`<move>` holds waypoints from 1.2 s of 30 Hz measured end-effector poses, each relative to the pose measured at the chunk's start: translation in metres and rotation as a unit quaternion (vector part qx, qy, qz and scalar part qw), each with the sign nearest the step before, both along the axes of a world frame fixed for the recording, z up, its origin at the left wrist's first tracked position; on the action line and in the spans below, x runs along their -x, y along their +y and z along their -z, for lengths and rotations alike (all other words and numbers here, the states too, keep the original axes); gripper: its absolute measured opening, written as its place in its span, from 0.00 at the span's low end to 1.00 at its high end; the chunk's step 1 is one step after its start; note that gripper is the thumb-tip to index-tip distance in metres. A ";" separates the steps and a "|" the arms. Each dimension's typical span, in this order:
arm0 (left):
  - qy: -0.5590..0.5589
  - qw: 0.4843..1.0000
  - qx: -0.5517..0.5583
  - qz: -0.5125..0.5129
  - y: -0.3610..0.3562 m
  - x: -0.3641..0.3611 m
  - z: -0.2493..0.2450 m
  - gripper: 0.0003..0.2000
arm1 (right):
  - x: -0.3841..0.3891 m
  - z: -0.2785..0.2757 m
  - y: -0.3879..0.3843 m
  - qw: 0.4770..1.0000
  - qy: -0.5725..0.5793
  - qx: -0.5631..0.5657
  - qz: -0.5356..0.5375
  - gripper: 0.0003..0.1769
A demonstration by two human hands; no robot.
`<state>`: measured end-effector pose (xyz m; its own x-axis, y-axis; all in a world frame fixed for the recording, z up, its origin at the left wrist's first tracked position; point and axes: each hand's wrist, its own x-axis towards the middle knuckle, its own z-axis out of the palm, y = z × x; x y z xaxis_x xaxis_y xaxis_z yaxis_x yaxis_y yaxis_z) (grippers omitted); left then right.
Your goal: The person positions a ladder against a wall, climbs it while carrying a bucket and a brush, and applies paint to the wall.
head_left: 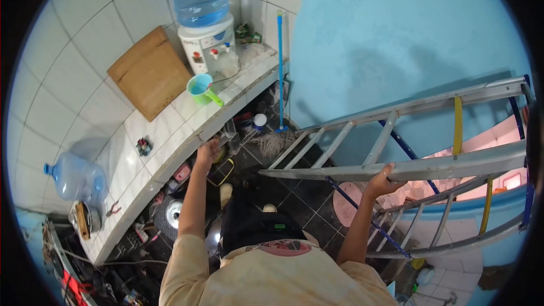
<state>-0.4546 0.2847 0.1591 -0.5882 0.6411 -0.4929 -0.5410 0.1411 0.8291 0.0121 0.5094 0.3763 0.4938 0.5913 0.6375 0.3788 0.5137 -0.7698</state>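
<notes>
An aluminium stepladder with blue and yellow braces leans at the right against the light blue wall. My right hand is wrapped around its near side rail, thumb over the top. My left hand is held out beside the front edge of the tiled counter. Its thumb stands apart from the loosely bent fingers, and I see nothing in it. On the counter, a green dipper stands in front of the water dispenser.
A mop with a blue handle stands against the wall corner. A cardboard sheet, a blue water jug and pliers are on the counter. A wheel and assorted clutter lie under it, on the dark tiled floor.
</notes>
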 end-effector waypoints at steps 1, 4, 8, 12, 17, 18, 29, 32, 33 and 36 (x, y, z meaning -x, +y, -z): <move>-0.021 0.999 0.009 -0.022 0.020 0.022 0.000 0.17 | 0.004 -0.005 -0.002 1.000 0.023 0.013 -0.007 0.26; -0.056 0.995 0.036 -0.078 0.082 0.068 -0.007 0.24 | 0.012 -0.006 -0.004 0.993 0.119 0.022 0.015 0.29; -0.112 0.985 0.060 -0.115 0.140 0.119 -0.001 0.40 | 0.005 0.007 0.006 0.992 0.027 -0.011 0.121 0.36; -0.139 0.972 0.128 -0.142 0.173 0.151 0.023 0.42 | 0.021 0.000 0.001 0.979 0.097 0.041 0.177 0.38; -0.130 0.957 0.127 -0.227 0.194 0.174 0.047 0.36 | 0.030 -0.008 -0.001 0.978 0.052 0.049 0.198 0.24; -0.122 0.954 0.138 -0.235 0.194 0.169 0.026 0.35 | 0.024 -0.006 -0.001 0.981 0.044 0.043 0.187 0.23; -0.110 0.976 0.130 0.134 0.116 0.066 0.096 0.25 | 0.016 -0.006 -0.027 0.991 0.065 -0.024 0.115 0.22; -0.064 0.952 0.140 0.263 0.120 0.020 0.098 0.21 | 0.008 0.003 -0.034 0.992 0.037 -0.026 0.114 0.23; -0.039 0.943 0.125 0.307 0.125 0.005 0.096 0.20 | 0.004 0.009 -0.035 0.995 0.023 -0.011 0.099 0.23; 0.069 0.905 0.046 0.417 0.146 -0.045 0.076 0.19 | -0.001 0.015 -0.030 0.993 0.041 0.036 0.103 0.20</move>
